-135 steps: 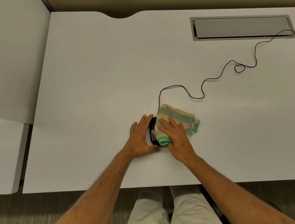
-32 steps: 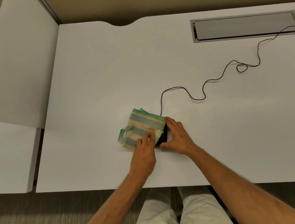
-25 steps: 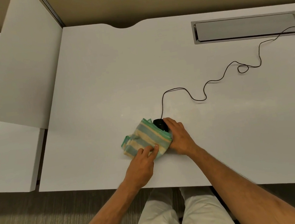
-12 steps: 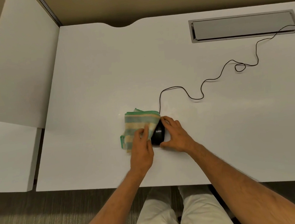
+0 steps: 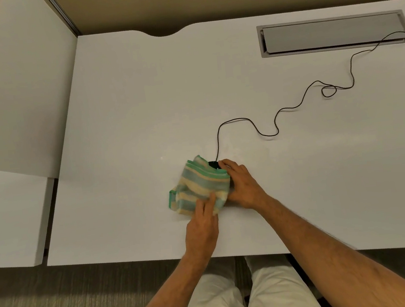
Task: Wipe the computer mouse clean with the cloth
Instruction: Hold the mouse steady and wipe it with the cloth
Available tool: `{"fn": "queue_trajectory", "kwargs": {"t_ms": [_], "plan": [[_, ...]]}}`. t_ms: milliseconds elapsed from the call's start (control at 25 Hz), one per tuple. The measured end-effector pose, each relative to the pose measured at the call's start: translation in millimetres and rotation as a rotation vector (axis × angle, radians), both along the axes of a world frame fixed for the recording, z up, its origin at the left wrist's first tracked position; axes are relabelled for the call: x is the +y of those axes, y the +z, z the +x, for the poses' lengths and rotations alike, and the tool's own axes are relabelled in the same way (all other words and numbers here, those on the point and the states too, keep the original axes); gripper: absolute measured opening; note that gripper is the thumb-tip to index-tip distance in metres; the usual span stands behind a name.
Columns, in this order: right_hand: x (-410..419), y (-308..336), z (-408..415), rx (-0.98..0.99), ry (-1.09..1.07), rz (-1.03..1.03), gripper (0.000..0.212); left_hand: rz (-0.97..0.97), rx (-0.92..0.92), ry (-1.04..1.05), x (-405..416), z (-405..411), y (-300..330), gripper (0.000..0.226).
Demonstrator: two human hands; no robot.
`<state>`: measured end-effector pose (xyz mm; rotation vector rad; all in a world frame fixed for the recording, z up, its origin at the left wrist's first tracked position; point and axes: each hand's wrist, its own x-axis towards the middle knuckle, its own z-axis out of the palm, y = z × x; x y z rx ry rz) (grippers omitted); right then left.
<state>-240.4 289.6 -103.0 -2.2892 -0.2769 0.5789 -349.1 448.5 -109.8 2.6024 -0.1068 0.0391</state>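
Note:
A striped green, yellow and grey cloth [image 5: 197,186] lies draped over the black computer mouse [image 5: 213,164] near the desk's front middle. Only the mouse's far tip shows above the cloth; the rest is hidden. My left hand [image 5: 202,226] presses its fingers flat on the cloth's near edge. My right hand [image 5: 241,184] cups the mouse's right side, thumb by the visible tip.
The mouse's thin black cable [image 5: 278,117] snakes across the white desk [image 5: 140,105] to a grey cable tray [image 5: 331,33] at the back right. A white divider panel [image 5: 21,98] stands at the left. The desk's front edge is just below my hands.
The cloth has slid from the mouse's left side over its top, covering most of it. My left hand moved nearer to me along the cloth; my right hand stays on the mouse.

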Motion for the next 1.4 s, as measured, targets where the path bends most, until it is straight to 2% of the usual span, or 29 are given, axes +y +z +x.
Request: {"fn": "queue_trajectory", "kwargs": {"t_ms": [80, 160, 280, 320, 360, 440, 600, 680, 760, 960, 1080, 1280, 1400], "plan": [[-2, -3, 0, -0.003, 0.014, -0.002, 0.097, -0.158, 0.055, 0.054, -8, -2, 11, 0.04], [-3, -1, 1, 0.005, -0.002, 0.007, 0.099, -0.391, 0.124, 0.249, -10, 8, 25, 0.026], [-2, 3, 1, 0.03, -0.016, -0.009, 0.105, -0.68, 0.062, 0.611, 2, 39, 53, 0.028], [-2, 3, 1, 0.03, -0.02, -0.017, 0.106, -0.726, 0.033, 0.669, 6, 54, 61, 0.03], [-1, 2, 0, 0.032, -0.024, -0.019, 0.106, -0.736, 0.009, 0.68, 8, 69, 65, 0.031], [-1, 1, 0, 0.044, -0.03, -0.01, 0.107, -0.635, -0.01, 0.58, 6, 96, 69, 0.034], [-1, 3, 1, 0.027, -0.044, 0.02, 0.108, -0.306, 0.164, 0.177, -1, 116, 37, 0.039], [1, 4, 0, 0.035, -0.062, 0.037, 0.109, -0.148, 0.219, 0.067, 1, 116, 22, 0.038], [2, 5, 0, 0.038, -0.073, 0.033, 0.109, -0.147, 0.199, 0.071, 6, 117, 20, 0.036], [3, 6, -1, 0.042, -0.068, 0.022, 0.106, -0.34, 0.207, 0.205, 15, 80, 31, 0.028], [2, 5, 0, 0.045, -0.055, 0.01, 0.106, -0.329, 0.194, 0.25, 16, 55, 27, 0.029], [-1, 3, 2, 0.081, -0.028, 0.006, 0.107, -0.279, 0.3, 0.275, 27, 52, 30, 0.026], [0, 4, 2, 0.089, -0.039, -0.002, 0.108, -0.334, 0.23, 0.428, 29, 74, 49, 0.023]]}}
